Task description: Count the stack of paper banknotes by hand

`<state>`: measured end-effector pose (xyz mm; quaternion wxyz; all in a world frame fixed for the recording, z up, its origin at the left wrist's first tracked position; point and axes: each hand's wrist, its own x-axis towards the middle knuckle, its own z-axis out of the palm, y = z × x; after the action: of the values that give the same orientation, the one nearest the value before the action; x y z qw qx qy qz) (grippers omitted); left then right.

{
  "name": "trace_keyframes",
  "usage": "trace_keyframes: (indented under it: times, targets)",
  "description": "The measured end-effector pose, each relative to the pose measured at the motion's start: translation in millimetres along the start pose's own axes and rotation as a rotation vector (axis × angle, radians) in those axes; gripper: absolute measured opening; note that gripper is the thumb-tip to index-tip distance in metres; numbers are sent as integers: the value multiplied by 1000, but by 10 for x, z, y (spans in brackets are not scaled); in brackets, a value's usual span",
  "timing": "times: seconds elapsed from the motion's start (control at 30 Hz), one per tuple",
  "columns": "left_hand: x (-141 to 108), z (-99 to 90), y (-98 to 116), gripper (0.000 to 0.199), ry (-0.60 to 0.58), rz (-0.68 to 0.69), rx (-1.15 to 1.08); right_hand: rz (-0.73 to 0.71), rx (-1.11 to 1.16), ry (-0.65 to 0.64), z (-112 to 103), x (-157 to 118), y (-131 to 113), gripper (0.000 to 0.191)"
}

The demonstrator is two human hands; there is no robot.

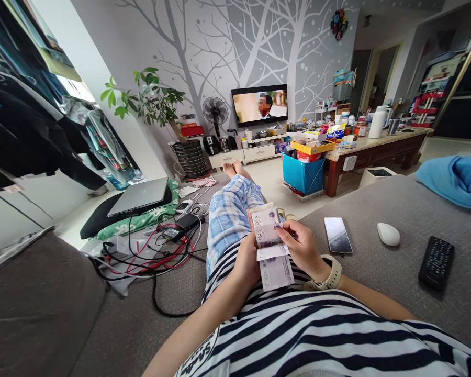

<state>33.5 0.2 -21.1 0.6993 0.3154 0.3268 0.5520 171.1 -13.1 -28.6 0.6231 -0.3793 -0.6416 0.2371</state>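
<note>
A small bundle of purple banknotes is in my left hand, whose fingers are closed round its left side. My right hand pinches the right edge of a note at the top of the bundle between thumb and fingers. Below, more banknotes hang folded down over my striped shirt. A pale watch is on my right wrist. How many notes there are cannot be made out. My legs in blue checked trousers stretch out beyond the notes.
On the grey sofa to my right lie a phone, a white mouse and a black remote control. At left are tangled cables and a closed laptop. A cluttered table stands beyond a blue bin.
</note>
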Motion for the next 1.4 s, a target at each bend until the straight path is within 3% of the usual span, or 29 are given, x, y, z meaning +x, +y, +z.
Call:
trace_keyframes:
  times: [0.67,0.83,0.93,1.13,1.4]
  targets:
    - [-19,38,25,28,-21,-35,-30,5,84,-34,-2,-6,35,36]
    - [-35,86,49,25,71,-65,-78,-33,160,-57,3,-9,21,49]
    - [-53,108,61,24,110,-41,-59,-27,168,-80,1,-4,9,48]
    - [-37,58,41,29,69,-52,-29,94,138,2,19,17,72,33]
    - [-65,60,42,25,60,-16,-7,196,189,111,72,58,237,27]
